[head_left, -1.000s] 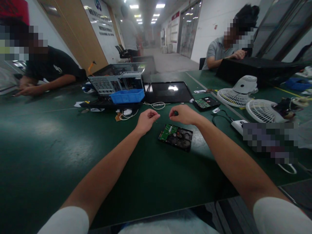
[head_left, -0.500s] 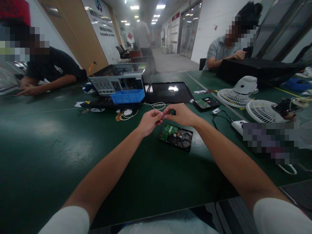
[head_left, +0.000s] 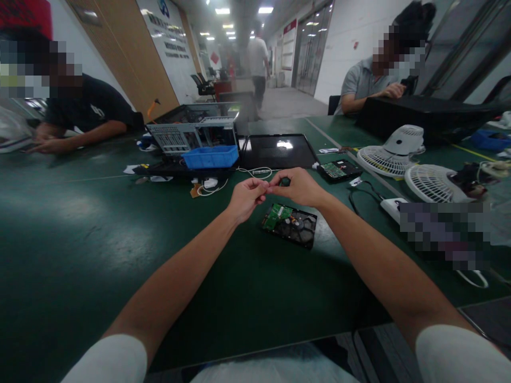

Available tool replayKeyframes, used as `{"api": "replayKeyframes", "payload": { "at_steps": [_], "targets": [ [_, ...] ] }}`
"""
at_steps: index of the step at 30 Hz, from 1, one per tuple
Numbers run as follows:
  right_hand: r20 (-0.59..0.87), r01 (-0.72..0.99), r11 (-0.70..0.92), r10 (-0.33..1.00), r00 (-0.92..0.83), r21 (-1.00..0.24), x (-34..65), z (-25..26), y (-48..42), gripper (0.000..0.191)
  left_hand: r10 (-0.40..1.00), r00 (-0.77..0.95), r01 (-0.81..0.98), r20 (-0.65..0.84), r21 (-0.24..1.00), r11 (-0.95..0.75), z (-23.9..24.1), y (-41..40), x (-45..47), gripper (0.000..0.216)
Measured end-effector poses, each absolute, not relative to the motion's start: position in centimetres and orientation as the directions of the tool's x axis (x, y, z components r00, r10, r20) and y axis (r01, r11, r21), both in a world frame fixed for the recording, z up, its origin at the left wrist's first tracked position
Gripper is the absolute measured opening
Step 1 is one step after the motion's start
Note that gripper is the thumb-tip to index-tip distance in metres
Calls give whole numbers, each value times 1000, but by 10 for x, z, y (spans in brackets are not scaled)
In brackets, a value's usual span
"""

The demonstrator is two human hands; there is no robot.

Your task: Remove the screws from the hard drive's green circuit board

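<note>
hands (head_left: 245,196) (head_left: 298,187) meet over hard drive (head_left: 293,227) edge

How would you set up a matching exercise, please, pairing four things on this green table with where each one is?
Things:
1. hard drive
2. blue tray
3. black panel
4. left hand

Places or states:
A. in front of the open computer case
B. fingertips meeting the right hand, which pinches a small dark thing
C. on the table, just this side of the hands, circuit board up
D. lying flat beyond the hands, reflecting a light

Pairs: 1-C, 2-A, 3-D, 4-B.
</note>
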State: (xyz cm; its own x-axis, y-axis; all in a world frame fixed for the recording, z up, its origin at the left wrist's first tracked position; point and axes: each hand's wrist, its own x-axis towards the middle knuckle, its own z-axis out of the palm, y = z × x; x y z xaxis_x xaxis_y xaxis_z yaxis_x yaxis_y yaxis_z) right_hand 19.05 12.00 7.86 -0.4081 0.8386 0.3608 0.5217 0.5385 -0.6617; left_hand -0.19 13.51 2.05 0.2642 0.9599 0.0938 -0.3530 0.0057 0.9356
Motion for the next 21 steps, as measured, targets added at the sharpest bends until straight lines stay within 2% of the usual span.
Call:
{"api": "replayKeyframes", "payload": {
  "at_steps": [7,13,17,21],
  "targets": [
    [324,570,509,858,-400,-645,191,83,116,22,959,273,-307,76,952,12,21,134,-1,48],
    [354,597,517,856,-377,-614,190,88,113,21,942,325,-282,77,959,19,21,136,-3,48],
    [331,724,490,869,-367,-485,198,89,117,16,937,328,-180,123,981,-66,14,141,-8,44],
    [136,820,497,867,-479,-284,205,78,126,15,943,291,20,161,985,-174,-1,144,-10,34]
  ]
}}
